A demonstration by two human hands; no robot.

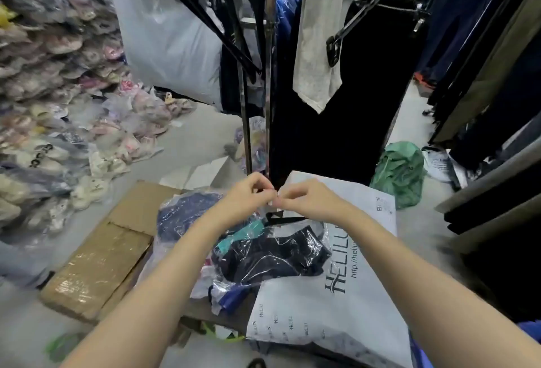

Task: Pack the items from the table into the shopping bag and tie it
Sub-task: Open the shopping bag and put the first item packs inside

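My left hand [248, 196] and my right hand [306, 199] meet fingertip to fingertip above the far side of the table. Both pinch a small thin whitish piece of plastic between them; what it belongs to is too small to tell. Below the hands lies a dark garment in a clear wrapper [275, 250], with a black hanger [285, 219] at its top. Left of it is a blue garment in clear plastic [184, 209]. A flat white printed shopping bag [336, 288] lies to the right, partly under the wrapped garment.
A flattened cardboard box [96, 265] lies at the left of the table. Metal rack poles [270, 75] and hanging dark clothes stand just behind. Piles of bagged slippers [44, 81] fill the left, and a green bag [401, 171] sits on the floor at right.
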